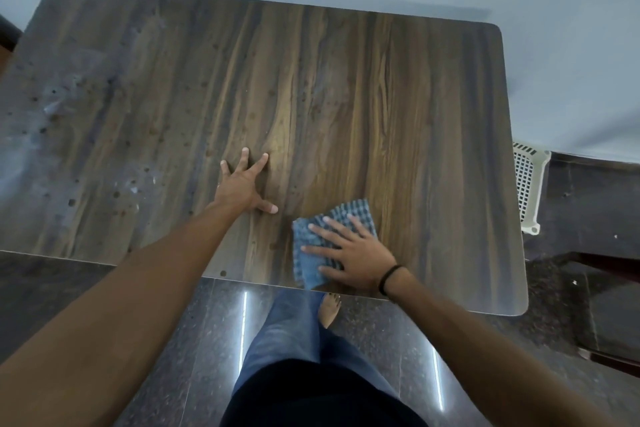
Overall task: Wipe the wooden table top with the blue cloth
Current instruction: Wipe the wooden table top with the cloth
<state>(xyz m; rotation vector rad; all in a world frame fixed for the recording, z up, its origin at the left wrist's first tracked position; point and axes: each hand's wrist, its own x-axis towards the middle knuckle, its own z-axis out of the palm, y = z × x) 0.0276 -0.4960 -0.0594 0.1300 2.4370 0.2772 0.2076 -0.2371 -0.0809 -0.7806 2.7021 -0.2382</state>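
The dark wooden table top [346, 87] fills the middle of the view, with its near edge just in front of me. A blue checked cloth [356, 213] lies folded on the table close to that near edge. My right hand [349, 253] presses flat on the cloth with straight, spread fingers and covers its near half. My left hand [244, 184] rests on the bare wood to the left of the cloth, palm down, fingers spread. The left part of the table top shows dusty pale smears and dark specks [69, 97].
A pale wall stands right behind the table's far edge. A white plastic basket [528, 184] stands on the dark polished floor beside the table's right edge. Dark wooden furniture [609, 308] is at the far right. My legs are below the near edge.
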